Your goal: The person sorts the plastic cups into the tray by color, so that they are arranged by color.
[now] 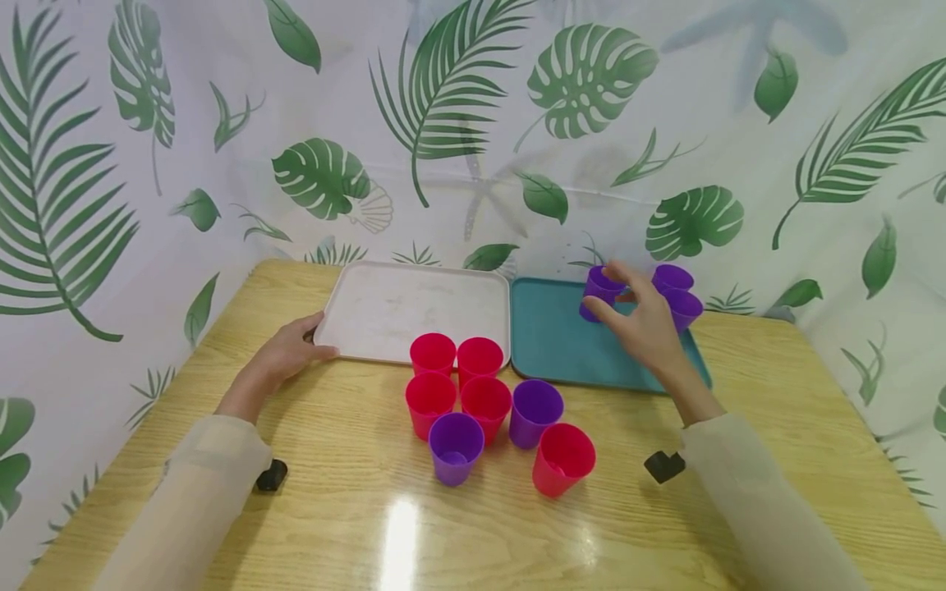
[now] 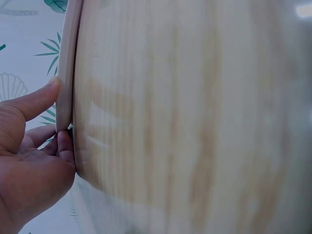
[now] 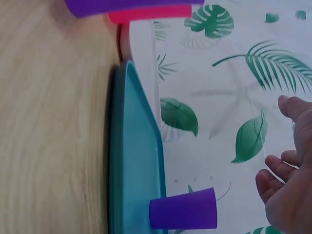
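Note:
At the left side of the white tray (image 1: 384, 300), my left hand (image 1: 284, 355) grips the tray's corner. The left wrist view has the thumb on the rim and the fingers curled under it. My right hand (image 1: 646, 320) is over the teal tray (image 1: 550, 336), thumb and fingers spread, holding nothing. Just left of its fingers a purple cup (image 1: 600, 305) stands upright on that tray. In the right wrist view this purple cup (image 3: 183, 210) is apart from the hand. Two more purple cups (image 1: 686, 309) are at the tray's right end, partly behind the right hand.
Several red cups (image 1: 431, 402) cluster before the white tray. Two purple cups (image 1: 456, 460) and another red cup (image 1: 562, 468) stand nearer the front of the wooden table (image 1: 318, 509). A leaf-print cloth (image 1: 473, 107) hangs behind. Dark wrist devices (image 1: 665, 466) sit by both sleeves.

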